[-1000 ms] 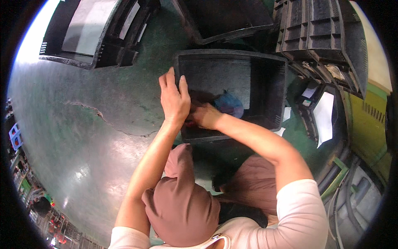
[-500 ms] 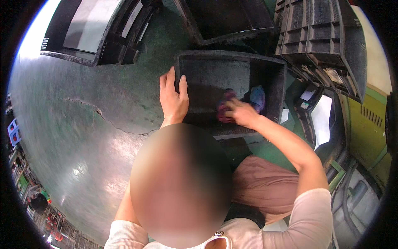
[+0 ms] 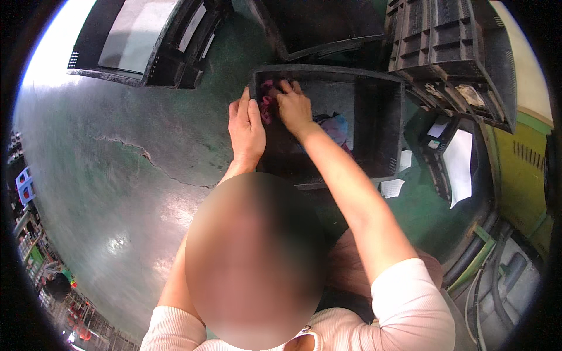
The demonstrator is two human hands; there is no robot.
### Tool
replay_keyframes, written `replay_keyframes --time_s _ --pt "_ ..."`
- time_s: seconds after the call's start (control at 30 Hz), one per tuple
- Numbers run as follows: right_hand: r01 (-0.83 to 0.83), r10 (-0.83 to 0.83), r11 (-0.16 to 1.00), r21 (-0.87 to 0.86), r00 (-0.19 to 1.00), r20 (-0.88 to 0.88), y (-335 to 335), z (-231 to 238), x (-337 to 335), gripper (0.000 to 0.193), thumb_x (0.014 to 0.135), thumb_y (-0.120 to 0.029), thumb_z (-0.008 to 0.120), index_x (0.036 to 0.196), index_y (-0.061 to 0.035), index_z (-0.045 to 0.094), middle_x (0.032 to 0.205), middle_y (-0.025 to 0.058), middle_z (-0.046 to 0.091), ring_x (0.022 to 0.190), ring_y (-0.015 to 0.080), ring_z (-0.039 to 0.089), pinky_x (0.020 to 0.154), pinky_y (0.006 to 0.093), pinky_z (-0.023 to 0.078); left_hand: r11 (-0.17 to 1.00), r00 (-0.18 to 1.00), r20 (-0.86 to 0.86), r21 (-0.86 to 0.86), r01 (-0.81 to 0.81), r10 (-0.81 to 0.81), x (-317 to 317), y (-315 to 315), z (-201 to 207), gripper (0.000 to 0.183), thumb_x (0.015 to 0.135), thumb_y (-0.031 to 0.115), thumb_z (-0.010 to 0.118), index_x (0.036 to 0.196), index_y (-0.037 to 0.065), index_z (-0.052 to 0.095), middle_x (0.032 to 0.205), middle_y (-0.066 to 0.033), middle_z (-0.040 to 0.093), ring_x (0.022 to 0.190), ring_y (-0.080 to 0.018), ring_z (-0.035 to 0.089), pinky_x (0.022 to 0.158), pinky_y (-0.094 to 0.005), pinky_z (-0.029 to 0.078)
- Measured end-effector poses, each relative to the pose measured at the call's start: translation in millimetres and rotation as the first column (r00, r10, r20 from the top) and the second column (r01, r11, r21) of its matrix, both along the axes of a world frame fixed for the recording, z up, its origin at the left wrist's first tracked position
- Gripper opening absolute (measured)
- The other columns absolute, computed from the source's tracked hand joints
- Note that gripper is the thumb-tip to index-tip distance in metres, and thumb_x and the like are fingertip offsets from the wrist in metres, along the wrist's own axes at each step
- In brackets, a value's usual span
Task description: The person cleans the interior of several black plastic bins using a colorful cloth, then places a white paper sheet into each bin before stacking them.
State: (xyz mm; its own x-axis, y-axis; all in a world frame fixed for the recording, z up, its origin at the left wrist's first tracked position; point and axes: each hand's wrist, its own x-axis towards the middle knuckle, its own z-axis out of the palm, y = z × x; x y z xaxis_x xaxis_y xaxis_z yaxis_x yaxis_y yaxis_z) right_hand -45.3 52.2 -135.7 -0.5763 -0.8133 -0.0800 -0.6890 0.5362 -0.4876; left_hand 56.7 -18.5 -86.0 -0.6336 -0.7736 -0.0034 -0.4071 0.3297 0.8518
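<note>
Black plastic makes up the open crate [image 3: 391, 131], which lies on the green floor [image 3: 111, 193] with its mouth turned up toward the camera and its long axis running across the view from left to right, the right end slightly lower in the picture. Inside, at the far left corner, a crumpled maroon cloth [image 3: 267, 109] is bunched against the left end wall; its longer direction follows that wall, crosswise to the crate's length. A bluish bundle [image 3: 335, 126] lies apart from it on the crate's bottom, near the middle and partly behind the right forearm. The left hand [image 3: 246, 133] is at the left end wall, its fingers pointing away from the body along the outer side and its thumb laid on the rim, so the hand clasps the crate's edge; a round blur covers much of that forearm. The right hand [image 3: 295, 109] reaches down into the crate, back of the hand upward, fingers bent and up against the maroon cloth; I cannot tell whether they close around it or only press it. The right forearm slants up and leftward from the pale sleeve [image 3: 404, 295], passing over the near rim, with the elbow set out to the right. Ribbed black crates [image 3: 436, 44] stand on their sides beyond the far right corner.
</note>
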Motion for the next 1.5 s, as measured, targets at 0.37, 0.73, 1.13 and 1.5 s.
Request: replay_keyframes --time_s 0.37,0.73,1.13,1.5 --pt "0.004 0.005 0.907 0.42 1.0 -0.018 92 26 -57 0.024 0.071 -0.009 0.054 0.092 -0.0171 0.061 0.115 0.0082 0.047 0.11 0.0303 0.042 0.083 0.036 0.044 0.993 0.995 -0.104 0.119 0.008 0.004 6 -4 -3 0.034 0.089 0.02 0.041 0.116 0.002 0.049 0.097 -0.0166 0.051 0.091 -0.0273 0.05 0.081 -0.0311 0.039" --pt "-0.058 0.033 0.997 0.052 0.922 0.386 78 63 22 0.049 0.063 -0.008 0.066 0.108 -0.0126 0.045 0.098 0.0119 0.052 0.091 0.0305 0.054 0.078 0.0361 0.045 0.681 0.882 -0.383 0.725 0.102 0.276 15 -8 -35 0.036 0.091 0.021 0.042 0.122 0.002 0.043 0.117 -0.0047 0.049 0.105 -0.0104 0.044 0.089 -0.0222 0.033" --pt "-0.136 0.115 0.953 -0.272 0.989 -0.094 18 97 84 0.029 0.057 -0.005 0.061 0.083 -0.0168 0.06 0.084 0.005 0.049 0.078 0.0262 0.052 0.058 0.0367 0.048 0.677 0.886 -0.423 0.709 0.196 0.187 24 -11 -53 0.029 0.092 0.024 0.041 0.106 0.002 0.055 0.094 -0.0008 0.057 0.085 -0.0071 0.049 0.078 -0.0209 0.039" --pt "0.034 -0.086 0.989 -0.141 0.921 -0.38 -78 95 16 0.014 0.069 -0.011 0.057 0.081 -0.0149 0.06 0.088 0.0125 0.049 0.08 0.0289 0.053 0.059 0.0363 0.049 0.812 0.961 -0.208 0.583 -0.028 0.183 46 4 -32 0.044 0.086 0.034 0.048 0.116 0.002 0.045 0.097 -0.0109 0.059 0.091 -0.0192 0.053 0.083 -0.0285 0.039"
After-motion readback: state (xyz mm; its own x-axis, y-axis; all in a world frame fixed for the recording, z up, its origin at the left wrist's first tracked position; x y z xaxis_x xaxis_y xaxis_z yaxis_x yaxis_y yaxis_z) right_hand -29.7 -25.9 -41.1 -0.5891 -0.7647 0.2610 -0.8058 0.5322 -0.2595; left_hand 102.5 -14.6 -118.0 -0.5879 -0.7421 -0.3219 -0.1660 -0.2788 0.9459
